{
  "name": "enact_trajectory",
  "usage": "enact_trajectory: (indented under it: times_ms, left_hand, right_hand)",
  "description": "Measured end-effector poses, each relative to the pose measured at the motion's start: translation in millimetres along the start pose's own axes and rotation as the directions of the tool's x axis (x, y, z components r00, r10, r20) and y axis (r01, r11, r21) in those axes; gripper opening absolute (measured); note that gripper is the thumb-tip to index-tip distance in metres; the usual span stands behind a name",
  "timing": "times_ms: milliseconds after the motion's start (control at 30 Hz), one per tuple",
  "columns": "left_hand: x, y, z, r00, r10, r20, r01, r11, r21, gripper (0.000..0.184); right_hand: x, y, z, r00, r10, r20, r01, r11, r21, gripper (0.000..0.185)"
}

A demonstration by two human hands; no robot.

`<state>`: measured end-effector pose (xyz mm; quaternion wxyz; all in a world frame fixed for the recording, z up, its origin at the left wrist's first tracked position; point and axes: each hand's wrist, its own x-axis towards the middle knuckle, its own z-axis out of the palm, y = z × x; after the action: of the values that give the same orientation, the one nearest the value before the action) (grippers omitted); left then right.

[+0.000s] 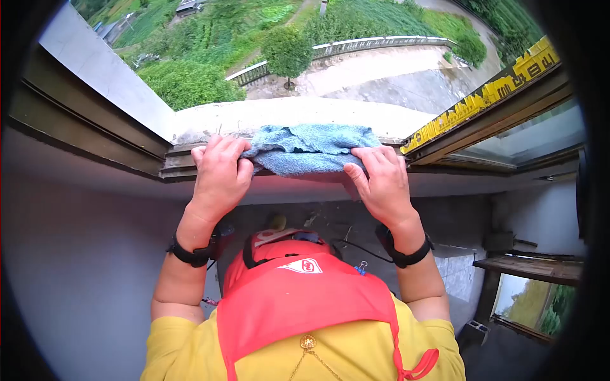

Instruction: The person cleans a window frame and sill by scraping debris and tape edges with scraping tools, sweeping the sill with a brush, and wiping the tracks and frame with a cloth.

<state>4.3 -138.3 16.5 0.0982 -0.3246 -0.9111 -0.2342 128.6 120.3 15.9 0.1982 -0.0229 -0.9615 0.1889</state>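
A blue terry cloth (305,162) lies bunched lengthwise over the brown window track (178,166), with a fold running along its middle. At its left end, the fingers of my left hand (219,174) are closed on the edge, the knuckles over the track. My right hand (386,184) grips the cloth's right end, thumb below and fingers on top. Both hands are about level, one at each end of the cloth. Parts of the track beneath the cloth are hidden.
Beyond the track is a white outer sill (305,113), with a drop to a paved yard (381,70). An open window sash (495,124) with yellow tape (483,98) angles out at right. A brown frame (89,117) borders the left. My red apron (305,286) hangs below.
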Motion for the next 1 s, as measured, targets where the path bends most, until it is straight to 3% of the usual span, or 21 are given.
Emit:
enact_trajectory:
  times_ms: [67,100,167,200,267,300,400,433,467,533,567,667,767,867,900,1000]
  left_hand:
    - [0.1,-2.9,2.8,0.997,0.043,0.064,-0.045,0.999,0.029,0.019]
    - [0.4,-1.4,2.1,0.997,0.07,0.024,-0.072,0.994,0.086,0.019]
    - [1.2,5.1,-2.0,0.99,0.129,-0.056,-0.116,0.972,0.204,0.02]
    - [3.6,7.7,-4.6,0.995,0.074,-0.067,-0.056,0.97,0.236,0.02]
    - [6.9,10.3,-8.4,0.995,-0.044,-0.087,0.068,0.953,0.297,0.02]
    - [12.1,2.8,-7.0,0.973,0.019,-0.231,0.02,0.986,0.163,0.019]
    - [9.7,1.8,-16.4,0.943,-0.322,-0.08,0.29,0.917,-0.275,0.018]
    - [6.7,-0.7,-16.2,0.942,-0.331,-0.057,0.297,0.899,-0.323,0.012]
    - [2.3,1.5,-19.6,0.963,-0.268,-0.024,0.253,0.933,-0.256,0.012]
    - [-2.8,9.9,-30.7,0.992,-0.122,0.037,0.125,0.984,-0.126,0.016]
    - [-5.3,1.7,-20.3,0.996,0.064,-0.061,-0.057,0.993,0.099,0.027]
    - [-2.1,-7.8,-15.8,0.999,-0.016,0.044,0.009,0.987,0.159,0.034]
    - [7.2,-26.3,-19.2,0.986,-0.164,0.026,0.164,0.986,-0.018,0.037]
    - [17.9,-34.4,-21.9,0.959,-0.27,0.081,0.278,0.954,-0.116,0.039]
    - [19.3,-34.3,-22.8,0.953,-0.289,0.096,0.301,0.943,-0.144,0.039]
    - [16.8,-30.2,-25.6,0.914,-0.335,0.228,0.383,0.898,-0.217,0.036]
  right_hand:
    - [1.5,0.7,0.9,0.999,-0.033,-0.001,0.032,0.983,-0.183,0.031]
    - [3.4,3.1,2.6,0.996,-0.073,-0.044,0.055,0.949,-0.311,0.035]
    - [7.2,1.6,0.2,0.999,-0.045,0.026,0.052,0.935,-0.352,0.037]
    - [10.0,0.8,-0.9,0.998,-0.035,0.059,0.055,0.926,-0.374,0.038]
    - [15.2,-5.1,3.9,0.991,-0.08,0.105,0.107,0.952,-0.285,0.043]
    - [18.0,-10.6,6.3,0.987,-0.1,0.129,0.131,0.956,-0.263,0.045]
    - [27.8,-34.8,30.3,0.968,-0.179,0.176,0.209,0.963,-0.17,0.053]
    - [36.5,-45.9,30.9,0.954,-0.138,0.265,0.186,0.968,-0.166,0.054]
    - [44.2,-57.0,30.7,0.931,-0.098,0.351,0.164,0.973,-0.163,0.056]
    - [46.8,-67.2,51.0,0.937,-0.236,0.258,0.233,0.971,0.042,0.058]
    - [49.5,-76.3,57.5,0.934,-0.27,0.235,0.268,0.963,0.043,0.058]
    - [60.5,-93.7,74.7,0.903,-0.345,0.256,0.329,0.938,0.107,0.059]
    - [72.4,-100.7,92.0,0.861,-0.453,0.232,0.395,0.882,0.258,0.049]
    - [89.1,-106.4,104.8,0.781,-0.488,0.39,0.358,0.861,0.361,0.037]
    - [91.5,-103.0,108.4,0.789,-0.496,0.362,0.333,0.841,0.426,0.026]
    - [85.8,-84.8,109.8,0.855,-0.415,0.31,0.181,0.8,0.573,0.022]
